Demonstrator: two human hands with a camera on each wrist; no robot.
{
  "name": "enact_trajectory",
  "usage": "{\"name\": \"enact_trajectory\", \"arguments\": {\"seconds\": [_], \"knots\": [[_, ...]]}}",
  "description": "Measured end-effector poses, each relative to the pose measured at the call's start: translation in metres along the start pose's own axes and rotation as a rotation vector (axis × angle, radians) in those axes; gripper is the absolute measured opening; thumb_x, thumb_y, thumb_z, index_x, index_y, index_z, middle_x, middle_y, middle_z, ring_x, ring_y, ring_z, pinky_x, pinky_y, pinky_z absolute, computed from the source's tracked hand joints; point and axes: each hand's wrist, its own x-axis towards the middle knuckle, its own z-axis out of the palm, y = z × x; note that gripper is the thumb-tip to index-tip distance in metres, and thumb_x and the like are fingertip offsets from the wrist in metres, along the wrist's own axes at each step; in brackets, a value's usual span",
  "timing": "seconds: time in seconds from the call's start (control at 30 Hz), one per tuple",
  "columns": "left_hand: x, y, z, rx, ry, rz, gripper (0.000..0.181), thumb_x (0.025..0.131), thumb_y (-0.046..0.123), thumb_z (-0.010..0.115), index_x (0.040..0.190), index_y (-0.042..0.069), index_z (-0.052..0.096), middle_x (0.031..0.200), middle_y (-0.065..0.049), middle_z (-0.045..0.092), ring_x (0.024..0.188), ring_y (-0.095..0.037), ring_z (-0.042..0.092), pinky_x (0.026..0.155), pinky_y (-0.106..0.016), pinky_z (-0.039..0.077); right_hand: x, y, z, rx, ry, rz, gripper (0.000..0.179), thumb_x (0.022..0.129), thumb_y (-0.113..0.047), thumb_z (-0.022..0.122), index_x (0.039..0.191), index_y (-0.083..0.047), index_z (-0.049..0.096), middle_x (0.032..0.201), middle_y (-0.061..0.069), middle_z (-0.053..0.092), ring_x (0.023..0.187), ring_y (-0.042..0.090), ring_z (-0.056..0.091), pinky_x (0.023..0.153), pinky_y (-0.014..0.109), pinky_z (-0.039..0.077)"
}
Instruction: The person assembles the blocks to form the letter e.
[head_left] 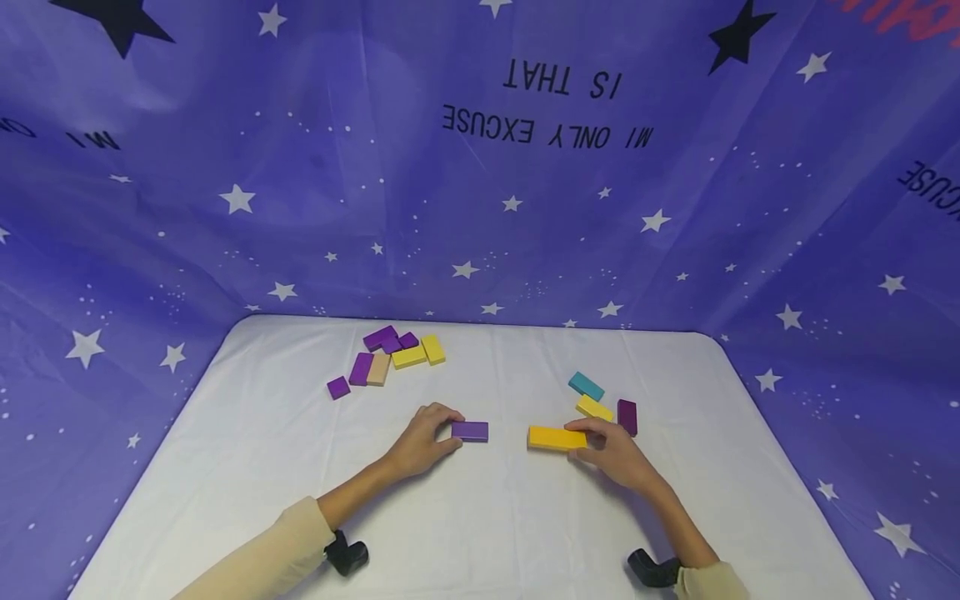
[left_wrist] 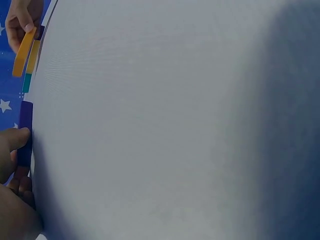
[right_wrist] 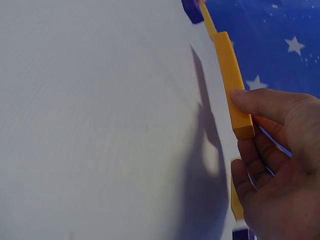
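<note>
In the head view my left hand (head_left: 416, 443) pinches one end of a purple block (head_left: 471, 432) between thumb and fingers, near the middle of the white table. Across from it, my right hand (head_left: 618, 457) grips the right end of a longer orange-yellow block (head_left: 551, 438). The free ends of both blocks face each other across a gap. In the right wrist view the orange-yellow block (right_wrist: 230, 75) is raised, its shadow falling apart from it on the cloth. The left wrist view catches the purple block (left_wrist: 25, 117) at its left edge, with the thumb on its side.
Just beyond the right hand lie a teal block (head_left: 587, 386), a yellow block (head_left: 594, 407) and a dark purple block (head_left: 627, 417). A cluster of several purple, yellow and tan blocks (head_left: 378, 369) sits at the back left. Starry blue cloth (head_left: 420, 233) hangs behind the white table (head_left: 487, 533).
</note>
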Motion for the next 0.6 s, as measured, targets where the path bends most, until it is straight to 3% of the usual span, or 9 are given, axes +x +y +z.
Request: {"name": "enact_trajectory", "arguments": {"seconds": [0.33, 0.6], "knots": [[0.001, -0.002, 0.002, 0.001, 0.001, -0.009, 0.028, 0.088, 0.008, 0.074, 0.115, 0.003, 0.068, 0.112, -0.009, 0.063, 0.103, -0.027, 0.053, 0.092, -0.044, 0.042, 0.027, -0.013, 0.024, 0.037, -0.043, -0.013, 0.035, 0.085, -0.008, 0.079, 0.119, -0.013, 0.072, 0.119, 0.0, 0.067, 0.117, 0.025, 0.058, 0.105, 0.048, 0.042], [0.0, -0.002, 0.001, 0.007, 0.0, -0.019, 0.027, 0.088, 0.008, 0.074, 0.114, 0.004, 0.068, 0.111, -0.008, 0.063, 0.103, -0.027, 0.053, 0.092, -0.045, 0.043, 0.04, -0.018, 0.038, -0.021, -0.054, -0.022, 0.033, 0.085, -0.006, 0.078, 0.117, -0.015, 0.072, 0.118, 0.0, 0.068, 0.119, 0.028, 0.057, 0.106, 0.051, 0.04]]}}
